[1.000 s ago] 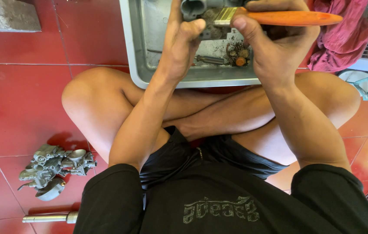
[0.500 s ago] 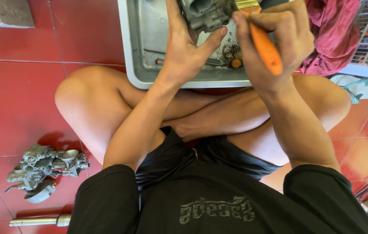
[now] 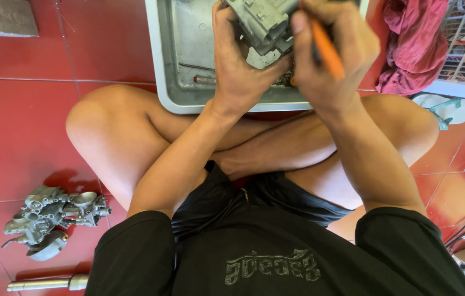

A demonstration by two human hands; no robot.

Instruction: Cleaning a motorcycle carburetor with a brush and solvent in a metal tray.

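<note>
- Since half a second ago: carburetor tilted, brush handle swung steeper.
- Held over grey tray, likely so drips and grit land inside.
- Left hand clenched round carburetor, steadying it.
- Right hand gripping orange brush handle, tip against body.
- Second carburetor and metal rod lying apart on red floor.
- Red cloth beside tray.

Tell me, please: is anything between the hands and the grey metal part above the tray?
Nothing visible is in the way. The left hand already grips the grey metal part directly, above the grey tray. The right hand holds an orange-handled tool right beside the part; its tip is hidden.
</note>
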